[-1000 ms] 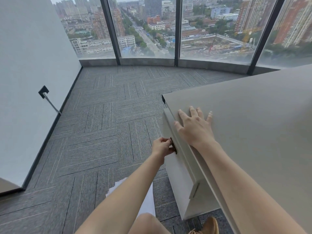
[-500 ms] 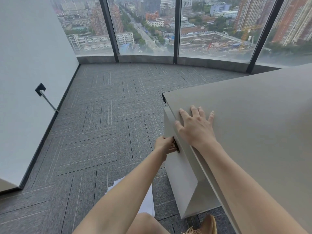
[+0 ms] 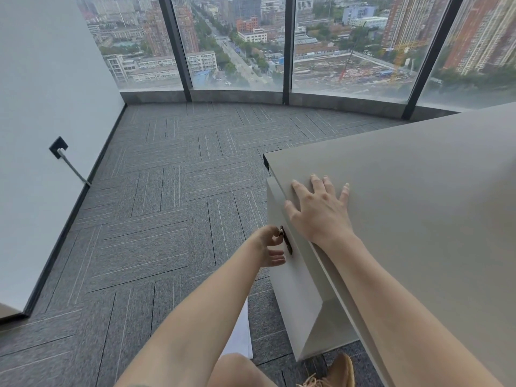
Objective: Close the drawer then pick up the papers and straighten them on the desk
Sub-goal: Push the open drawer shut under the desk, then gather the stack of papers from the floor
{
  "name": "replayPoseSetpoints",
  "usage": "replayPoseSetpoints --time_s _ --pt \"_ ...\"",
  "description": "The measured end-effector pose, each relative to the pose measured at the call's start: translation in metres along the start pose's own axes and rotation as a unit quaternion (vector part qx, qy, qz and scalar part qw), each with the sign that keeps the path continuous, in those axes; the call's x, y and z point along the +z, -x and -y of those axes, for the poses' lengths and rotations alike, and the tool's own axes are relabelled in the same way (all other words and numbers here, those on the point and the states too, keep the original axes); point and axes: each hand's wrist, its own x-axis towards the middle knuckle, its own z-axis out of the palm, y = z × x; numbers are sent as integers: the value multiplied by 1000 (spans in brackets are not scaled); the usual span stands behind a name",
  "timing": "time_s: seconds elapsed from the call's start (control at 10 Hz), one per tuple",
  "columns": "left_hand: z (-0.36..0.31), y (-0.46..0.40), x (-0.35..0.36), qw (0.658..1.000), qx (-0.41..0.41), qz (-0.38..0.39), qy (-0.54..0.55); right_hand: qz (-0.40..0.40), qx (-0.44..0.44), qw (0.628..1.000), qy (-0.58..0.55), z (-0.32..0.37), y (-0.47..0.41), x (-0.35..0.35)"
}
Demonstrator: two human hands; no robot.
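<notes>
Papers [image 3: 242, 335] lie flat on the carpet [image 3: 156, 219] at the bottom of the view, mostly hidden under the left forearm, beside the knee and a tan shoe [image 3: 336, 371]. They sit below and behind both hands, long axis seemingly running away from the person. Left hand [image 3: 270, 246] is nearer to them: fingers loosely curled and parting at the dark drawer handle [image 3: 286, 240], fingertips close to it, contact unclear. Drawer front [image 3: 290, 277] looks flush with the cabinet, probably shut. Right hand [image 3: 318, 212] rests open, palm down, fingers spread on the desk [image 3: 418, 205] near its edge. Reaching the sheets likely calls for drawing the left arm back and down; the forearm itself covers them. Beyond stand the windows [image 3: 237, 43].
</notes>
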Motion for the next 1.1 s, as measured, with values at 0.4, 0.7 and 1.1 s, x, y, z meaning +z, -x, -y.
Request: replayPoseSetpoints --time_s 0.4,0.7,1.1 --pt "10 16 -23 920 243 -150 -269 5 11 1000 4 3 1 0" --pt "17 110 -89 797 324 -213 -462 35 15 999 -3 62 32 -21" --pt "55 236 -204 751 352 -315 -461 39 -120 992 28 199 127 -37"
